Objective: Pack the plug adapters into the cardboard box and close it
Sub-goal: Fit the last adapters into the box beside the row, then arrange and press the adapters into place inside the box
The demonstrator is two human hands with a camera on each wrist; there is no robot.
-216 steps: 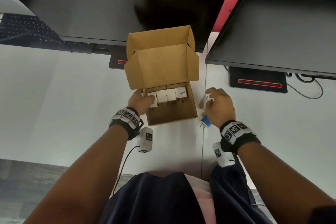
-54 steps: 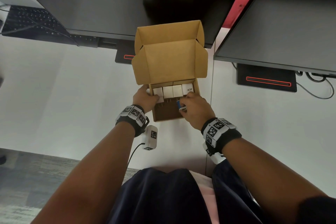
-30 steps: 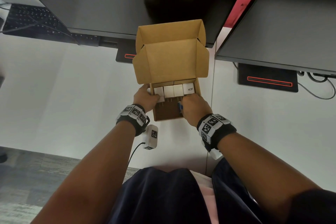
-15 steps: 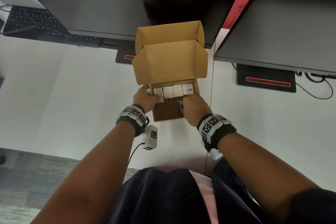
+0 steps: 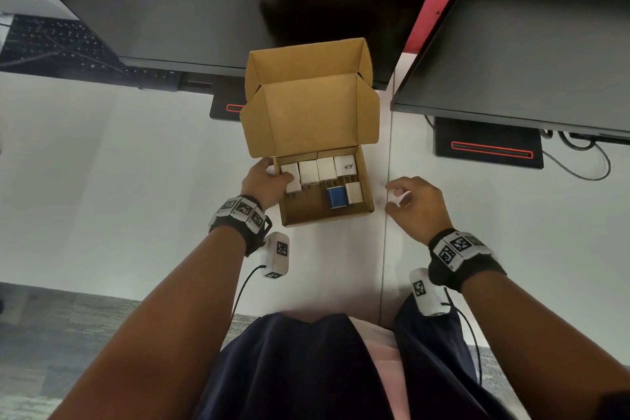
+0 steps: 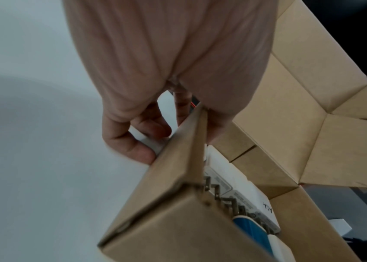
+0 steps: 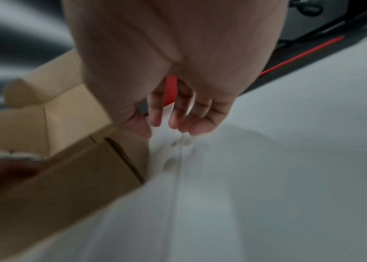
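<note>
Open cardboard box [image 5: 325, 215] on white tabletop [image 5: 119, 187], lid [image 5: 313, 112] up, six plug adapters inside.

Along the far wall, a row of four white adapters [image 5: 318, 169], one marked in pen [image 5: 345, 165]; in front of it, at the right, a blue adapter [image 5: 335, 197] touching a white adapter [image 5: 353, 193]. Left hand [image 5: 266, 182] gripping the box's left wall, thumb inside against the leftmost adapter [image 5: 291, 177], fingers [image 6: 133, 148] curled down the outside. Right hand [image 5: 417, 203] to the right of the box, apart from it, above the tabletop seam [image 5: 383, 249], fingers [image 7: 197, 127] loosely curled, holding nothing. Black monitors [image 5: 531, 44] overhanging the far edge.
</note>
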